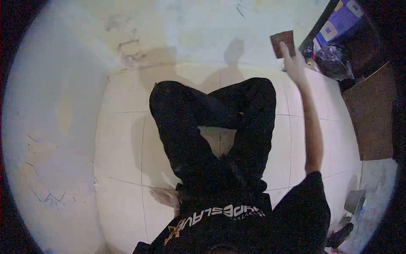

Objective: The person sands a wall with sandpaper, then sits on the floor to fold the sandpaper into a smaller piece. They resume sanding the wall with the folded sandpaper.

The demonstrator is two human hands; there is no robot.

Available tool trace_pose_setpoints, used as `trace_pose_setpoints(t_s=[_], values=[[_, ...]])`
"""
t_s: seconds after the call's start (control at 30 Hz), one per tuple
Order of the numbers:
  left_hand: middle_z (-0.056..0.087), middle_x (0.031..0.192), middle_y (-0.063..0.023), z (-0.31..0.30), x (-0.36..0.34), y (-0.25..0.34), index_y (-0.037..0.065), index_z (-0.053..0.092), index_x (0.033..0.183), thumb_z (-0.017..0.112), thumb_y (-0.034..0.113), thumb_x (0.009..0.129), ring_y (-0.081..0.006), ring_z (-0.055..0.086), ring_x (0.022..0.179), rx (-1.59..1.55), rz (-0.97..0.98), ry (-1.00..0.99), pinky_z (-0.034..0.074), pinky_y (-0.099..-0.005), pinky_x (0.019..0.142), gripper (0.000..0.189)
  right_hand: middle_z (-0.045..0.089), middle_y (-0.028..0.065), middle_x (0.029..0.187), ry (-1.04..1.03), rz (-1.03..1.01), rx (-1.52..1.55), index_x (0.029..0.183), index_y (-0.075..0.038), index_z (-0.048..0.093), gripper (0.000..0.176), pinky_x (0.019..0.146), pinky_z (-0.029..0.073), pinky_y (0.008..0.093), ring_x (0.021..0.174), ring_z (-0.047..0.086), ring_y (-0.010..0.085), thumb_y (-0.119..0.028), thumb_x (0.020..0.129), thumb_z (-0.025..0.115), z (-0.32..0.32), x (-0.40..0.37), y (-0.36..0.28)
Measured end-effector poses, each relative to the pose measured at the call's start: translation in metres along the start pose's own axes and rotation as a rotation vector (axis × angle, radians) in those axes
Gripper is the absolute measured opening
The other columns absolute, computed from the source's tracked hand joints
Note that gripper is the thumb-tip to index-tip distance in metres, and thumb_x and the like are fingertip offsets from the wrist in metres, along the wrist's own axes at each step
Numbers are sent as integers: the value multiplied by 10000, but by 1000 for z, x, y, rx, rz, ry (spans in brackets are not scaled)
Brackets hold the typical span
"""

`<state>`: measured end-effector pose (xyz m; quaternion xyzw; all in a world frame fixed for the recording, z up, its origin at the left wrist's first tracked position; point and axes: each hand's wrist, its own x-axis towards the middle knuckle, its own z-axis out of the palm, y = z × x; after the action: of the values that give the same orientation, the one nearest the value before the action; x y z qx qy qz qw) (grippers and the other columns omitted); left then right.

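My right arm reaches far forward, and my right hand is closed on a reddish-brown square sheet, fingers laid over its lower right part. The sheet overlaps the pale wall in this view, above where the wall meets the floor. Low at my left side, my left hand rests by the tiled floor with its fingers stretched out and nothing in them. My legs, in black trousers, are crossed between the two hands.
Stained, scuffed walls stand ahead and on my left. At the front right are a blue patterned box, a crumpled plastic bag and a brown board. Dark objects lie at the lower right.
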<state>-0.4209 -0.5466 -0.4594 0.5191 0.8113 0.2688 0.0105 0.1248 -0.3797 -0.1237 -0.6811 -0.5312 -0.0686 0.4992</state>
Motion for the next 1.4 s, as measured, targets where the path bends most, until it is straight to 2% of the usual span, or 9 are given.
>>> trace_pose_setpoints(t_s=[0.2, 0.27, 0.53, 0.77, 0.9, 1.0, 1.1, 1.27, 1.4], values=[[341, 1407, -234, -11, 21, 28, -5, 330, 1387, 360, 417, 973, -370, 333, 1295, -153, -220, 120, 279, -493, 1055, 592, 618, 72, 1047, -11, 167, 442, 1179, 24, 540, 375, 864, 442, 304, 953, 557, 151, -263, 937, 542, 107, -9, 65], [362, 1389, -243, -12, 30, 44, -9, 341, 1379, 364, 413, 974, -372, 357, 1278, -185, -221, 170, 301, -488, 1046, 585, 615, 64, 1020, -271, 463, 531, 1172, 5, 540, 363, 842, 455, 305, 951, 554, 145, -272, 936, 538, 126, -10, 64], [454, 1291, -175, -24, 82, 109, -17, 396, 1299, 315, 367, 1000, -314, 454, 1125, -536, 19, 295, 355, -432, 971, 493, 620, 41, 965, -238, 757, 577, 1166, -15, 540, 387, 666, 518, 314, 837, 596, 148, -286, 893, 583, 262, -62, 144], [497, 1075, -141, -20, 148, 207, -34, 447, 1151, 405, 232, 956, -191, 522, 703, -968, 95, 276, 426, -313, 594, 333, 627, 43, 923, -203, 785, 808, 1042, -10, 592, 263, 605, 516, 292, 787, 607, 129, -193, 859, 635, 267, -79, 132], [503, 830, -71, -11, 182, 322, -3, 472, 952, 441, 200, 950, -123, 480, 606, -1304, -137, 106, 409, -257, 523, 206, 646, 30, 887, -228, 818, 853, 1021, -16, 618, 236, 622, 510, 287, 780, 615, 124, -191, 863, 633, 256, -77, 120], [500, 714, -15, 22, 207, 376, 20, 463, 993, 472, 212, 966, -88, 451, 547, -1446, 245, -377, 361, -226, 442, 194, 655, 34, 898, -195, 756, 847, 1028, -26, 619, 237, 651, 506, 282, 787, 618, 118, -202, 870, 629, 271, -85, 136], [517, 727, 12, 60, 215, 434, 32, 561, 979, 520, 174, 950, -54, 443, 552, -1405, -87, -638, 374, -216, 484, 151, 655, 33, 881, -231, 871, 840, 1033, -53, 616, 245, 665, 497, 262, 792, 622, 109, -254, 894, 610, 263, -86, 132], [542, 710, -22, 164, 224, 452, 41, 572, 1022, 590, 174, 897, -93, 501, 555, -812, 680, -611, 417, -253, 509, 184, 645, 41, 867, -155, 839, 744, 1047, -49, 608, 270, 630, 502, 256, 777, 623, 118, -278, 904, 596, 272, -93, 131], [602, 784, -121, 226, 215, 435, 48, 568, 1074, 592, 176, 868, -232, 599, 643, -597, 727, -576, 474, -357, 590, 244, 651, 59, 906, -271, 683, 568, 1065, -9, 618, 288, 603, 522, 284, 748, 628, 132, -249, 908, 593, 277, -95, 128]])
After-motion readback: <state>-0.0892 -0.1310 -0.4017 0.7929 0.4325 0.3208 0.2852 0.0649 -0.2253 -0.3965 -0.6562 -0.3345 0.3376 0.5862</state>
